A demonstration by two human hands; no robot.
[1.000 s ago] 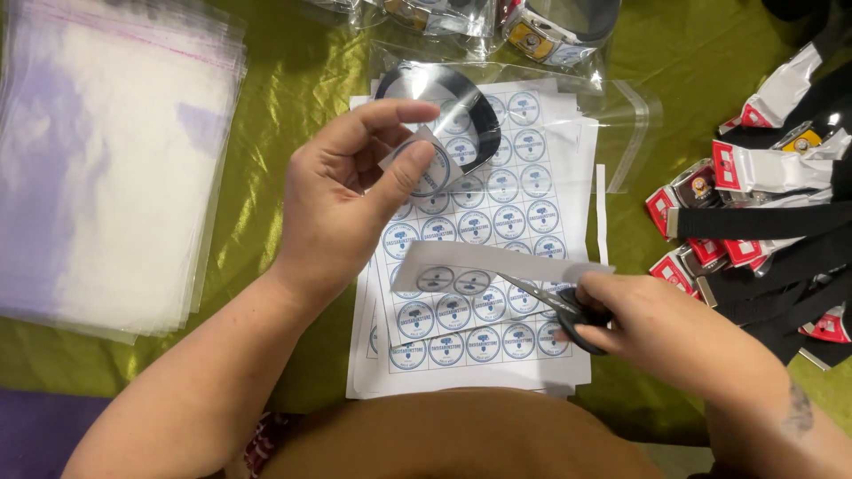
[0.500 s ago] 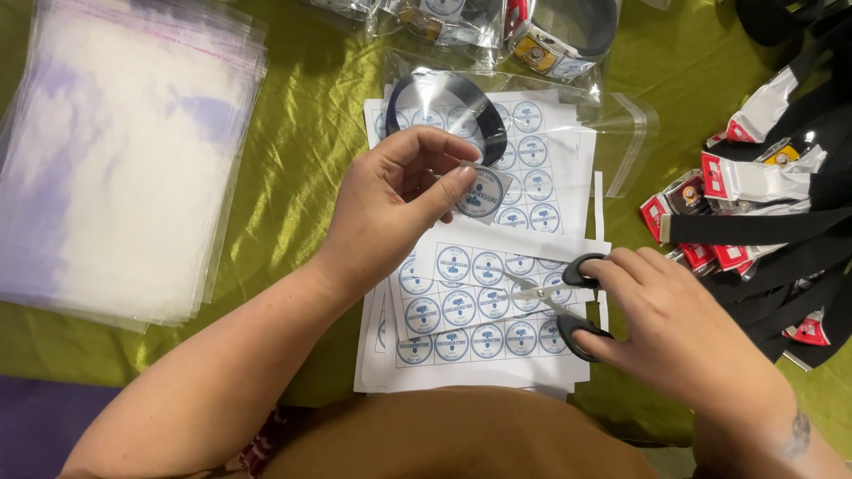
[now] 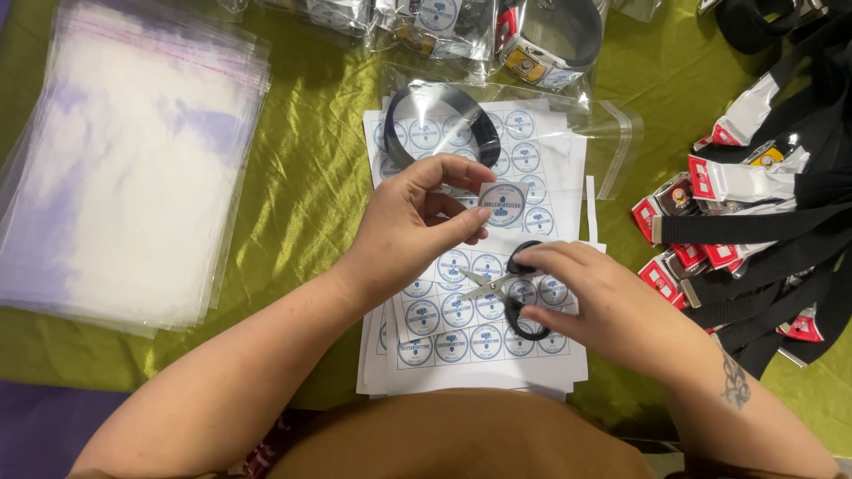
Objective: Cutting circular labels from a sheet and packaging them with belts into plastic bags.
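My left hand pinches a small cut-out square label with a round blue print between thumb and fingers. My right hand grips black-handled scissors, blades pointing left and lying low over the sticker sheets. These white sheets of round blue stickers lie stacked on the green cloth under both hands. A black band in a clear bag rests on the sheets' far end.
A thick pile of clear plastic bags lies at the left. Black straps with red-and-white tagged buckles are heaped at the right. More bagged bands sit along the far edge.
My left hand has lifted a single cut label clear of the sheet. My right hand has shifted the scissors left and down onto the lower sheet.
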